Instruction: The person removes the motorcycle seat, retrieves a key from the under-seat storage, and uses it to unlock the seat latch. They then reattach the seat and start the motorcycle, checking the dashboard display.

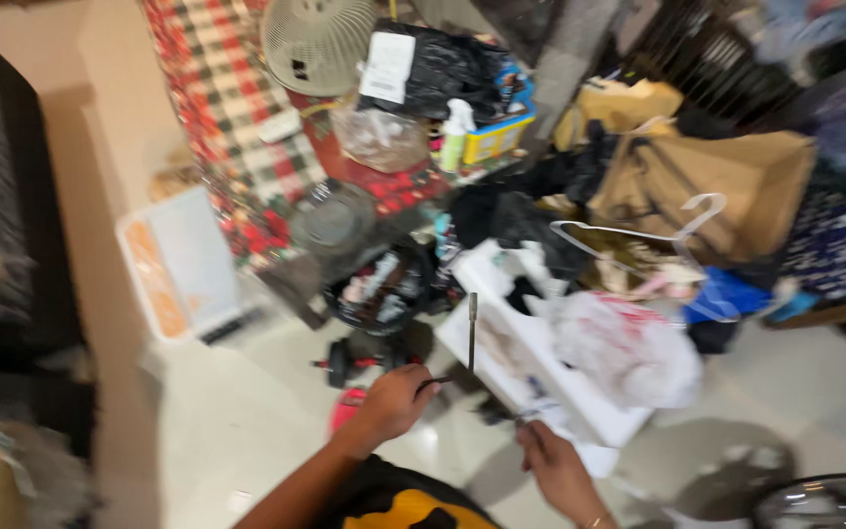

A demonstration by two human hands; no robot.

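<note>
I find the thing in hand to be a thin dark metal rod (472, 331) bent at a right angle; its long leg stands upright above the floor, its short leg runs back into the left hand (396, 400); it looks like an L-shaped key, though blur forbids certainty. I judge it light, rigid and smooth, so liable to twist or slip in a loose pinch; the short leg near the bend is the sound place to hold it, which is where the fingers sit. The left hand is curled nearly closed about that short leg. The right hand (552, 468) is lower and to the right, fingers drawn together on the near edge of some white paper or plastic (562, 423); what exactly it grips I cannot tell.

Just beyond lies a long white box (501, 358), tilted, with a crumpled whitish plastic bag (629, 348) resting on it. Further out: a black basket of small items (379, 289), a red and black tool on the pale tiled floor (247, 411), a white clothes hanger (638, 235) over brown paper bags (727, 186), a beige fan grille (317, 41) and a red checked cloth (227, 88).
</note>
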